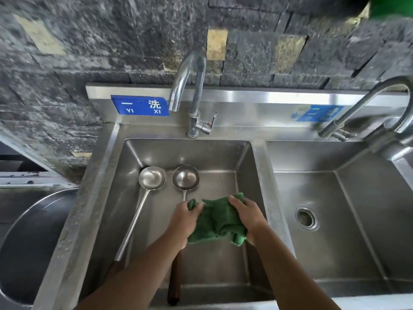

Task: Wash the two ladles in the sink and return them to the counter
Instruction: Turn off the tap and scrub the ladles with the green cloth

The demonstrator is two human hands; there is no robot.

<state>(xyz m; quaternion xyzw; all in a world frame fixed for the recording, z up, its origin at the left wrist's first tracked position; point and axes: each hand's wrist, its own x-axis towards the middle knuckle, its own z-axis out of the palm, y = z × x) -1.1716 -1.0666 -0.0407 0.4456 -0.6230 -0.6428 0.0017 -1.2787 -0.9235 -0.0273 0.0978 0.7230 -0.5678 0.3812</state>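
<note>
Left hand grips the left end of a green cloth, fingers curled round a bunched corner. Right hand clamps the right end, fingers folded over the top edge, thumb hidden. The cloth hangs crumpled between them above the floor of the left sink basin, nearer its right wall. Both ladles lie in that basin, and neither hand touches them. The left ladle rests bowl up close to the back wall, towards the back left corner, its long shaft running diagonally to the near left corner. The right ladle lies just beside it, the bowls narrowly apart. Its shaft passes beneath the cloth and its dark wooden grip reaches the near edge. No water shows at the tap, and whether the cloth is wet cannot be told. Assessment: the cloth is being readied, and washing proper has not begun. Recommendation: gather the cloth into one hand as a firm pad and take a ladle by its wooden grip with the other, since the steel shaft will likely be slippery once wet. Wipe inside the bowl, then the outside, then the shaft. When lifting, mind the long handle against the basin wall and the tap.
</note>
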